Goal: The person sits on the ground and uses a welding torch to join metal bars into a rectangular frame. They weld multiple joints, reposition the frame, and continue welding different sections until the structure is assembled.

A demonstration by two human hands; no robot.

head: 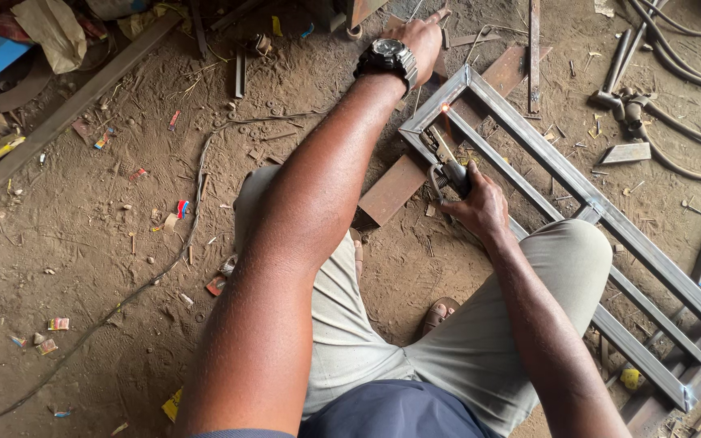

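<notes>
The right hand, just right of frame centre, has its fingers clenched around an electrode holder whose rod tip glows at the upper-left corner of the steel frame on the dirt floor. The left hand, at top centre, rests just beyond that corner; whether its fingers are clenched or loose cannot be told.

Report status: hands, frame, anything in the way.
Right hand grips electrode holder, rod glowing at frame corner. Left hand braces steel frame. Nothing blocks the joint.
</notes>
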